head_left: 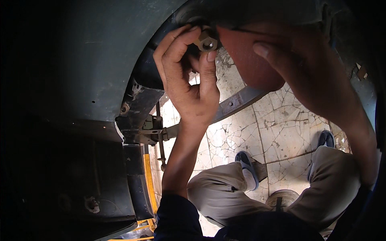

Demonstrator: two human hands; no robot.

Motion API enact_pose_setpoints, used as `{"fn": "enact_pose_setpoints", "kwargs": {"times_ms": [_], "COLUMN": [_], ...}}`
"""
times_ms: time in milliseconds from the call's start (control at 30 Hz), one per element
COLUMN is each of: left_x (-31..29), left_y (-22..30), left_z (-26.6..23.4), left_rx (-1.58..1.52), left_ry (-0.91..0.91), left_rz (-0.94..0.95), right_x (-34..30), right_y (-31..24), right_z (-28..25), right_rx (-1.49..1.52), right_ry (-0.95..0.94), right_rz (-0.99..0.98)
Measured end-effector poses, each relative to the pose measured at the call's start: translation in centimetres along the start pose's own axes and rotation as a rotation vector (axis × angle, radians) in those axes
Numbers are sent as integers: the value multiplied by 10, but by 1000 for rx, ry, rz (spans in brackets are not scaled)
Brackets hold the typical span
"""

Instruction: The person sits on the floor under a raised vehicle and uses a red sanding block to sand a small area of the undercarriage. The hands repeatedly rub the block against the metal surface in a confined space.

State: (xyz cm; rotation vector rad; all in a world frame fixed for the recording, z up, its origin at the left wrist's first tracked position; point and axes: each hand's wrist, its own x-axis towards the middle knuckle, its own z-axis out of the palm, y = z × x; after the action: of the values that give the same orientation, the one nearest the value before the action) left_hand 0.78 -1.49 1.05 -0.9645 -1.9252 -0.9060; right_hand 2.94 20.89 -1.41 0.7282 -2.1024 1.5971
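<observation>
My left hand (187,76) is raised in the upper middle, with its thumb and fingers pinched round a brass-coloured hex nut (207,43). The nut's threaded hole faces me, and a dark round part sits right behind it. To the right, my right hand (291,66) is at a flat red-brown plate (249,60) with a rounded lower end. Its thumb lies across the face of that plate, while shadow hides the other fingers. What the nut is seated on cannot be made out behind my left fingers.
A large dark curved panel (100,52) fills the left side. A curved metal bar (237,100) crosses below my hands, joined to a bracket (150,134). Yellow framework (149,180) stands lower left. Beneath is a cracked tiled floor (277,120), with my slippered feet on it and a round stool (282,197) under me.
</observation>
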Motion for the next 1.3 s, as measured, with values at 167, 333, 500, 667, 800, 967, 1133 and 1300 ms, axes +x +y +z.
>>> {"fn": "enact_pose_setpoints", "kwargs": {"times_ms": [167,333,500,667,800,967,1133,1300], "left_x": [1,15,7,14,11,8,8,15], "left_y": [3,1,0,1,6,12,15,37], "left_z": [-5,-10,-8,-12,-16,-13,-16,-6], "left_rx": [71,215,159,320,379,268,152,-134], "left_ry": [-14,-96,-9,-69,-57,-60,-59,-14], "left_rz": [16,139,116,219,253,148,-42,-407], "right_x": [-3,2,-1,-2,-3,3,2,0], "right_y": [0,0,-2,3,2,7,-2,6], "right_z": [2,-3,-4,1,3,5,-3,-4], "right_rx": [12,-49,-35,-63,-46,80,75,96], "right_ry": [27,134,67,94,85,48,5,24], "right_rz": [-11,-77,-19,-29,-22,-137,-82,-135]}}
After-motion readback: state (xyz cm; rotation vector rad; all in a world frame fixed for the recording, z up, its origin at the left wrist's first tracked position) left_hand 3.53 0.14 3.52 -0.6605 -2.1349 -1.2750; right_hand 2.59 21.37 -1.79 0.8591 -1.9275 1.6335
